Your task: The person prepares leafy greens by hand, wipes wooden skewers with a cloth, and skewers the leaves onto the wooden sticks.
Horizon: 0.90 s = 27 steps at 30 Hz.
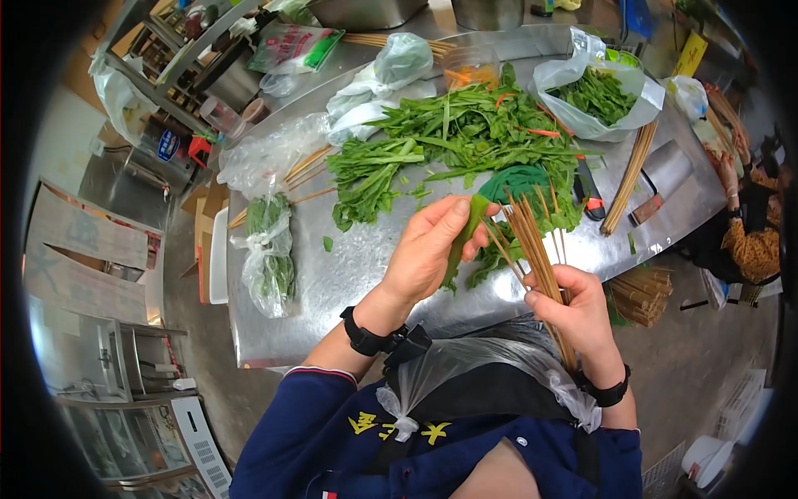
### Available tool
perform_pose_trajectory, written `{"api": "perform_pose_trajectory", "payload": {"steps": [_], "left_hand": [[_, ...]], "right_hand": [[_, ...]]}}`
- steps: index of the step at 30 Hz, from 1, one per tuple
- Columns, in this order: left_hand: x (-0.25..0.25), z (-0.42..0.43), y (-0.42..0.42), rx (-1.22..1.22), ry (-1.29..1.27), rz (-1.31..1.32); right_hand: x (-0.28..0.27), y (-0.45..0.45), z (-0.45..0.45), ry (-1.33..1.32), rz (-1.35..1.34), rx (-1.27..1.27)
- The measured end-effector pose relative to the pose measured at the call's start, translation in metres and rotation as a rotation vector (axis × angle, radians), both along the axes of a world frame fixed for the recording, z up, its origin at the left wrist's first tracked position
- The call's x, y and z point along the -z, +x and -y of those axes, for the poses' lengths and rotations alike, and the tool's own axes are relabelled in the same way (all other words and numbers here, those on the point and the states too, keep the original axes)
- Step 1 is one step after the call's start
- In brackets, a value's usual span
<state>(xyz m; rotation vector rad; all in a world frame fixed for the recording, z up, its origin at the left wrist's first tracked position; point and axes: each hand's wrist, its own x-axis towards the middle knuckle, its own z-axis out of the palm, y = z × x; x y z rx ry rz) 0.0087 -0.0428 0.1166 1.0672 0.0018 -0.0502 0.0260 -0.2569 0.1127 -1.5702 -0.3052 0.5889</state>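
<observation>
My left hand (pixel 432 245) is closed on a folded green leaf (pixel 467 237), pinched between thumb and fingers. Close on its right, my right hand (pixel 573 308) is wrapped round a bundle of thin wooden skewers (pixel 534 241), their upper ends fanned out. A few skewer tips come near the fingers of my left hand; whether they touch the leaf I cannot tell. Behind both hands a large heap of leafy greens (pixel 465 125) lies on the metal table (pixel 349 258). A green coiled bundle (pixel 517 179) rests at the heap's near edge.
Bagged greens (pixel 270 249) lie at the left, and an open bag of leaves (pixel 594 96) stands back right. A knife (pixel 590 191), more skewers (pixel 629 179) and a cleaver (pixel 665 179) are on the right. Another person (pixel 752 224) is at the far right.
</observation>
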Motion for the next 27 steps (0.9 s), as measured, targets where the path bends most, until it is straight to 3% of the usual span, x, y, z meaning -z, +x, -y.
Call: {"api": "perform_pose_trajectory", "payload": {"steps": [11,27], "left_hand": [[0.01,-0.001,-0.003,-0.062,0.311,0.166],[0.01,0.004,-0.014,0.003,0.254,0.108]], "right_hand": [[0.004,-0.001,0.0,0.041,-0.066,0.028],[0.007,-0.005,0.002,0.145,-0.119,-0.022]]}}
